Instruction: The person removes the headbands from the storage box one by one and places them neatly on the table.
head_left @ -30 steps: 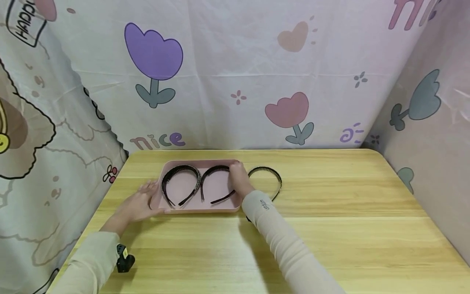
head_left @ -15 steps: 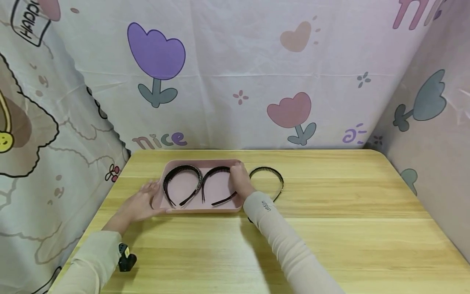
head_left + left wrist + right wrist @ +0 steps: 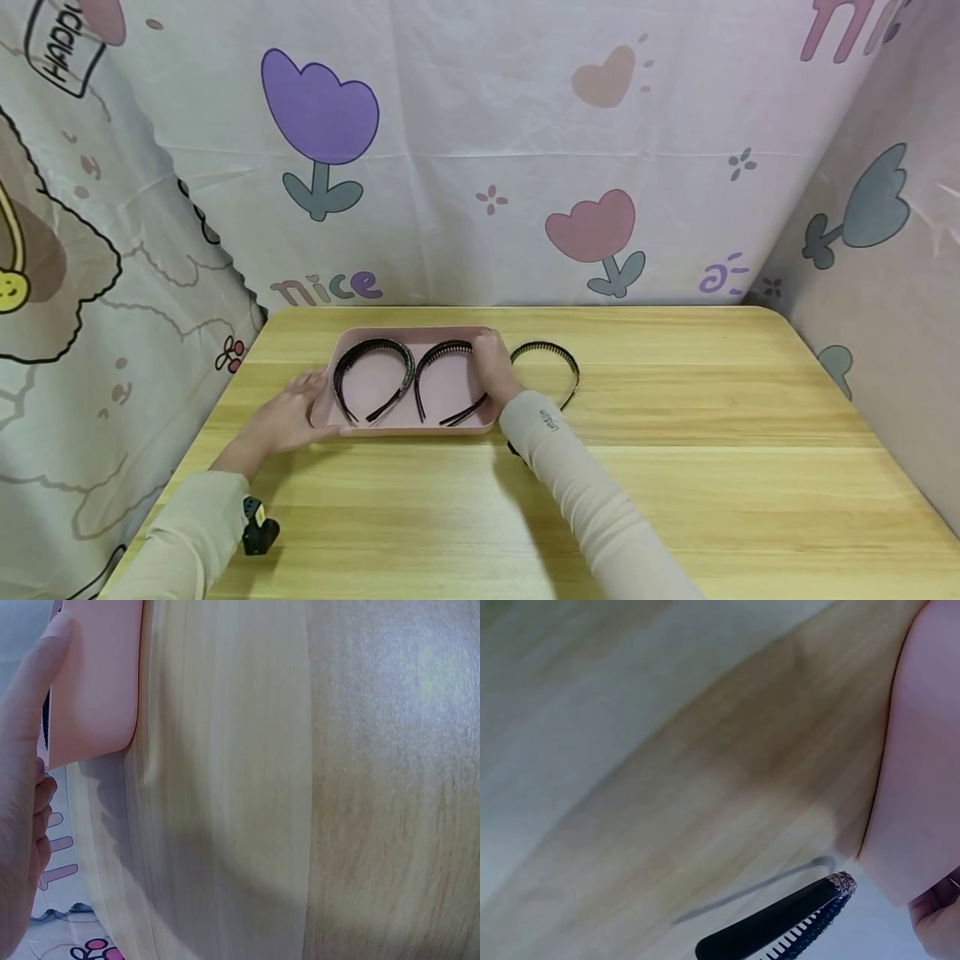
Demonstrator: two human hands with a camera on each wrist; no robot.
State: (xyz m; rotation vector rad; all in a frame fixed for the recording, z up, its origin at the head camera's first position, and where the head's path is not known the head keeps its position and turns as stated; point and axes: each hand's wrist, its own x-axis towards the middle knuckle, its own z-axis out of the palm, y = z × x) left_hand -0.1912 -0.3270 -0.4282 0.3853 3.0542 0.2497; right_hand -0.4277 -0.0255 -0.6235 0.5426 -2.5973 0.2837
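Observation:
My left hand [image 3: 281,417] holds the left end of a shallow pink tray [image 3: 405,432], its thumb along the front wall. In the left wrist view the thumb lies on the tray's outer wall [image 3: 97,690]. Inside the tray, on the left, lie black toothed headbands [image 3: 375,343], closely overlapped, with a glittery edge. My right hand [image 3: 493,367] reaches over the tray's right end and grips a black toothed headband [image 3: 444,347] in its right half; the hand hides that band's right side. Two tips show close together at its front end.
Another black toothed headband [image 3: 551,346] lies on the wooden table [image 3: 675,467] just right of the tray. It also shows in the right wrist view as a glitter-edged headband [image 3: 772,919]. A patterned cloth [image 3: 450,125] hangs behind the table and along both sides.
The headband ends under my right hand have shifted slightly right and toward me, and now show as a doubled tip. The left hand and tray keep their places.

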